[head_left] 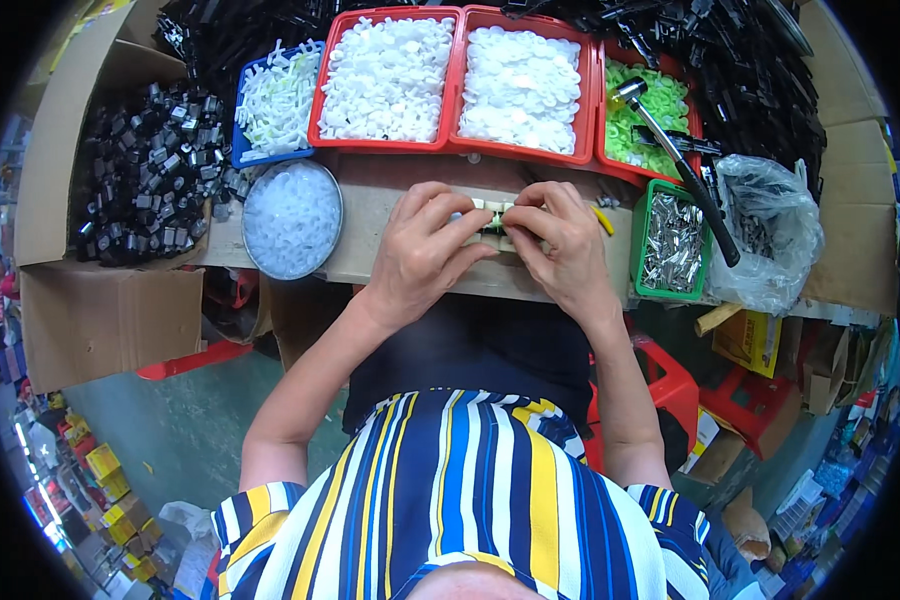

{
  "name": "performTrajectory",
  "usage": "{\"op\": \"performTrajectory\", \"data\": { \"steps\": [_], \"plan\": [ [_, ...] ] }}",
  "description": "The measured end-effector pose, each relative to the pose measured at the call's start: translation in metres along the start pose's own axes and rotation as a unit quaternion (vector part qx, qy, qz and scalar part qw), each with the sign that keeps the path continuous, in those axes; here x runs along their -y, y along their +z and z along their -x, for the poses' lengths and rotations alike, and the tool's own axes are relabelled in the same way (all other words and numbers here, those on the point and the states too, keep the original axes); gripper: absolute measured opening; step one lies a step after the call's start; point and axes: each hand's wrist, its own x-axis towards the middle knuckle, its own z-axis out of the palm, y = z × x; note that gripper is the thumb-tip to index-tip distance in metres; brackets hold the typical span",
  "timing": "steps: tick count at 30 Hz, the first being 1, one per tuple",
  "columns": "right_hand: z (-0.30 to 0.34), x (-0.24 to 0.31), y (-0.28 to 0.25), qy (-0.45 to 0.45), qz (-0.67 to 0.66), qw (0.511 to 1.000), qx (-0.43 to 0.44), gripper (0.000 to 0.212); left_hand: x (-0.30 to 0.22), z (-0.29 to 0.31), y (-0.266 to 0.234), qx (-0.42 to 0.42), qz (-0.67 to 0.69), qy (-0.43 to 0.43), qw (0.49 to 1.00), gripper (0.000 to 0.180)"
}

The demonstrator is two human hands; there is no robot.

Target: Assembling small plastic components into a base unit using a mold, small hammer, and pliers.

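Both hands meet over the front edge of the workbench (355, 258), at its middle. Between the fingertips is a small black-and-green part (492, 226), set against a cream-coloured block (490, 206); the fingers cover most of both. My left hand (420, 245) is closed, thumb and forefinger pinching at the part's left side. From the other side my right hand (567, 245) pinches the part's right end with thumb and fingertips. The part's exact kind is too small and too covered to tell. Just right of my right hand lies a yellow-handled tool (604, 221).
Red trays of white pieces (385, 80) and white discs (522, 90) stand behind, beside a tray of green pieces (630, 140). A hammer (685, 170) leans across there. Around them are a round tub (292, 220), a green metal-parts bin (673, 243), a plastic bag (770, 225) and a carton (110, 315).
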Motion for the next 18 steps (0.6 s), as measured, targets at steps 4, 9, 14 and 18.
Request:
{"op": "performTrajectory", "data": {
  "steps": [4, 9, 14, 18],
  "plan": [
    [-0.003, 0.002, -0.002, -0.002, 0.025, 1.0, 0.017, 0.009, -0.001, 0.011, 0.002, 0.016, -0.044, 0.026, 0.999, 0.034],
    [-0.004, 0.003, -0.005, -0.01, 0.06, 0.997, 0.037, 0.009, 0.0, 0.015, 0.006, 0.023, -0.105, 0.073, 0.992, 0.032],
    [-0.005, 0.007, -0.005, -0.019, 0.094, 0.994, 0.051, 0.01, 0.001, 0.016, 0.008, 0.035, -0.11, 0.077, 0.99, 0.032],
    [-0.011, 0.011, -0.008, -0.039, 0.117, 0.988, 0.089, 0.009, 0.004, 0.016, 0.011, 0.036, -0.118, 0.082, 0.989, 0.032]
  ]
}}
